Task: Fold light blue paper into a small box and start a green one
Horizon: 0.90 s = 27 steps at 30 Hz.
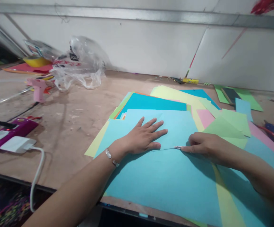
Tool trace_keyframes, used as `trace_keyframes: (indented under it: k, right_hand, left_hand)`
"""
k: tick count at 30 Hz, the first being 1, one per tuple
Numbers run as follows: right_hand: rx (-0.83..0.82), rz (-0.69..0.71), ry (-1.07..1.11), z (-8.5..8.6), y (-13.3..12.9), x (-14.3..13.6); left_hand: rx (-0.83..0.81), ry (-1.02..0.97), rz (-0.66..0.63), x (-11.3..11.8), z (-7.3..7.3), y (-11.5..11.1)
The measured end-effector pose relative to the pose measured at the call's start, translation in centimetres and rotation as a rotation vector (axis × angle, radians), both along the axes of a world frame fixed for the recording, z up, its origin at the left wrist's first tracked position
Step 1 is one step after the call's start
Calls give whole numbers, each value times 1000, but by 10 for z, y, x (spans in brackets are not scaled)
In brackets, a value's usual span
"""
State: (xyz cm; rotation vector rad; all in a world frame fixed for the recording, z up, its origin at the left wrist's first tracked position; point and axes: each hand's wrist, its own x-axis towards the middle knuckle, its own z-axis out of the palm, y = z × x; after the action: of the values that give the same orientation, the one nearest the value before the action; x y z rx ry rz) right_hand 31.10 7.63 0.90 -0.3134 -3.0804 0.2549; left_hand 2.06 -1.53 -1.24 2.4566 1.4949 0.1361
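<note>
My left hand [144, 138] lies flat with fingers spread on a light blue sheet of paper [160, 186]. In my right hand [202, 145], the thumb and curled fingers pinch a small metal blade [177, 147]. Its tip touches the sheet, and the rest is hidden in my grip. From the blade a thin dark line, which looks like a slit, runs left across the paper to just below my left thumb. Beneath and behind the light blue sheet lie darker blue paper [154, 102] and pale yellow paper [167, 93].
Green paper pieces [226, 130] and pink paper [264, 135] lie at right, near red-handled scissors [272, 135]. On the left are a pink glue gun [38, 90], a purple power strip [21, 126] with a white charger [17, 144], and a plastic bag [82, 63].
</note>
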Motion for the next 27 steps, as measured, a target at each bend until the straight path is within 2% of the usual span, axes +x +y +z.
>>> trace_keyframes:
  k: [15,27]
  right_hand:
    - [102,59,40,3,-8,-2]
    - [36,41,-60,2,-11,3]
  left_hand:
    - [-23,10,3,0,1,0]
    - [-64,30,19,2,3,0]
